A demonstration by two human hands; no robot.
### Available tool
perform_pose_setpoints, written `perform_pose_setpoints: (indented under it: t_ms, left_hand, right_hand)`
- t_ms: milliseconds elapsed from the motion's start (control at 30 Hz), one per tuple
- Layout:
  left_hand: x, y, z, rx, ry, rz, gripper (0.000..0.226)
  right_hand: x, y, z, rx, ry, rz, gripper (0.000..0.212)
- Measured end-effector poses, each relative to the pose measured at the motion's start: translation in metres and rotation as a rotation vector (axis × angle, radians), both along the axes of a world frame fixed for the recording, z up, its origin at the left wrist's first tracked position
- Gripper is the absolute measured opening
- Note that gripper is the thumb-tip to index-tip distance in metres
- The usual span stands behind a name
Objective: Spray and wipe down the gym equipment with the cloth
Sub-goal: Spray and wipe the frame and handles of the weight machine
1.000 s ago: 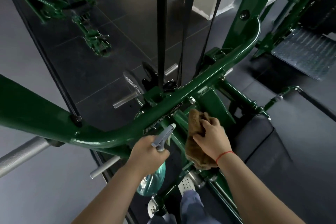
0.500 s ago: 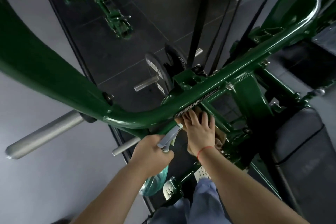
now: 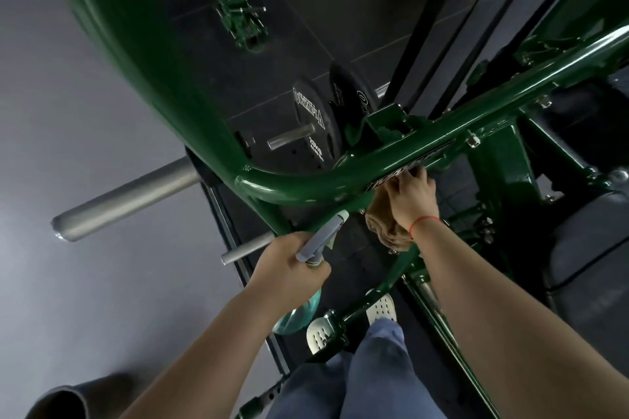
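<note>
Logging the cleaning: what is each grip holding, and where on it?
Left grip holds the teal plastic spray bottle by its neck, under the grey trigger. Right grip presses the top of the brown cloth against the green steel frame.

Your frame (image 3: 340,177) is glossy green painted metal, the pegs (image 3: 126,199) matt grey steel (brushed-looking), your cloth (image 3: 386,230) soft brown fabric.
</note>
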State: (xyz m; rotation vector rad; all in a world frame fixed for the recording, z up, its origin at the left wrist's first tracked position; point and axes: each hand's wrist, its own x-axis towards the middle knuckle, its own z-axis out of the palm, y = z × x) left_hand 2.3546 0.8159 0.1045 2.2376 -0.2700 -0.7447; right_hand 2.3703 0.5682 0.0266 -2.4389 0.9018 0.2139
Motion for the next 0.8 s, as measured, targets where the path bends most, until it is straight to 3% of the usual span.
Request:
perform_pose_setpoints:
  t_ms: [200, 333, 533, 667, 800]
  left_hand:
    - [-0.013, 0.012, -0.009, -0.017, -0.022, 0.093, 0.035]
    - [-0.027, 0.021, -0.007, -0.059, 0.024, 0.145, 0.037]
    - [-0.061, 0.033, -0.014, -0.029, 0.042, 0.276, 0.025]
    - [-0.093, 0.021, -0.016, -0.033, 0.054, 0.344, 0.01]
    - [-0.127, 0.002, -0.014, -0.116, 0.073, 0.476, 0.037]
  right_hand:
    - [0.002, -0.033, -0.012, 0.257, 0.002, -0.394, 0.047]
    - [0.001, -0.048, -0.016, 0.249, 0.086, -0.426, 0.045]
    - [0.0, -0.045, -0.014, 0.117, 0.128, -0.302, 0.043]
    - [-0.023, -0.03, -0.003, -0.019, 0.125, -0.103, 0.047]
    - [-0.055, -0.015, 0.012, -0.05, 0.056, 0.129, 0.043]
